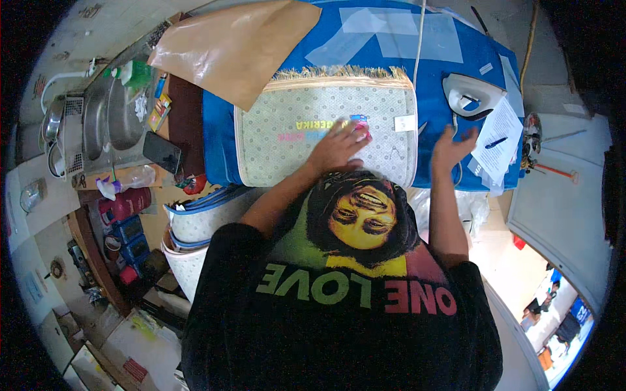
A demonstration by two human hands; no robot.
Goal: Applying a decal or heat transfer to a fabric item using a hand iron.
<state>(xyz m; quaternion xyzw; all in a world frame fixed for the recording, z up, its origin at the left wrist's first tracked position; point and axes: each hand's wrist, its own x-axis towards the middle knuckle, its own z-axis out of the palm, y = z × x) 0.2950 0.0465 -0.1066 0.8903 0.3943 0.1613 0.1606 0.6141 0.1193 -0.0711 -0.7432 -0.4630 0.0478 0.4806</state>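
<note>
A pale grey dotted mat [274, 156] with a fringed far edge lies on the blue-covered table [222, 153]. Coloured lettering [312, 125] runs across its middle, and a white label [404, 123] sits near its right edge. My left hand [339, 144] rests on the mat, fingers spread over the right end of the lettering. Off the mat's right side, my right hand [451, 151] is raised with fingers apart and nothing visible in it. Beyond that hand stands an iron [473, 94], white and dark, its tip away from me.
Brown paper [225, 49] overlaps the mat's far left corner. A printed sheet [499, 153] with a pen [496, 142] lies at right. On the left are a dark phone [162, 152] and a steel sink [124, 120]. Rolled mats [189, 260] stand below the table's left end.
</note>
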